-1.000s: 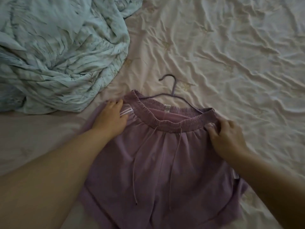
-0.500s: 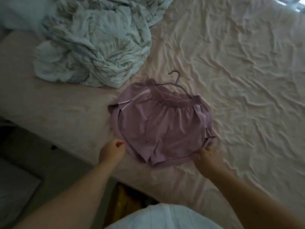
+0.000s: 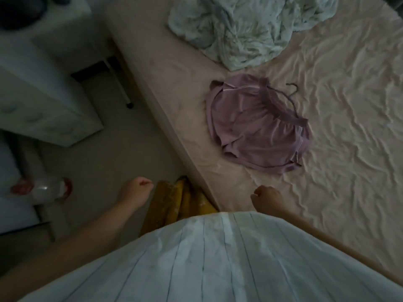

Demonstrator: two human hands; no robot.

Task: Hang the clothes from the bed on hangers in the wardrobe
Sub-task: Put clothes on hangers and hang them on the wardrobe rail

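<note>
Shorts (image 3: 257,127) lie untouched; left hand (image 3: 136,189), right hand (image 3: 265,198) curled, holding nothing.

My purple shorts (image 3: 257,125) lie on the bed (image 3: 349,105) over a hanger (image 3: 291,89) — my left hand (image 3: 136,188) and right hand (image 3: 265,196) curled, holding nothing.

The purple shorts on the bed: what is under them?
A hanger lies partly under the purple shorts; only its hook and one arm show. The rest is covered, with the bed sheet below.
</note>
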